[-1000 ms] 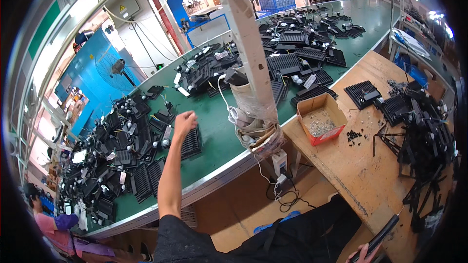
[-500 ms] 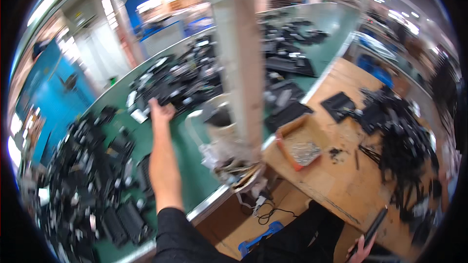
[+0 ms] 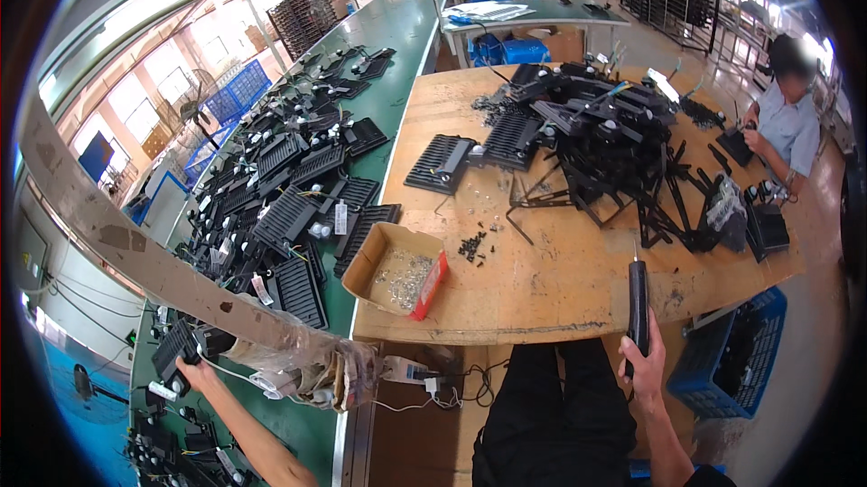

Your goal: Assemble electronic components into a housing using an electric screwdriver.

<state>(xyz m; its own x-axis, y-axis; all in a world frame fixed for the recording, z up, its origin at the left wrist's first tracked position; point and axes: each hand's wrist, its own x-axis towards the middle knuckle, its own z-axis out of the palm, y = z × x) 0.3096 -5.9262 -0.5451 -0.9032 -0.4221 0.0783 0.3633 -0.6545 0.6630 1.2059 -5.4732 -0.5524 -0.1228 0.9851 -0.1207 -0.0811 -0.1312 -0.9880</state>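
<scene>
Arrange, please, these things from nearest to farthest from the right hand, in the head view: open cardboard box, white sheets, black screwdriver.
1. Black screwdriver: held in the right hand.
2. Open cardboard box: to the left, at the left edge of the wooden table.
3. White sheets: far ahead, on the far table.

Room bright. White light shines through windows at 10 o'clock; small glare at 2 o'clock. Wooden table looks sharp. Shadow under it, 6 o'clock. Black round edges; pole looks bent.
</scene>
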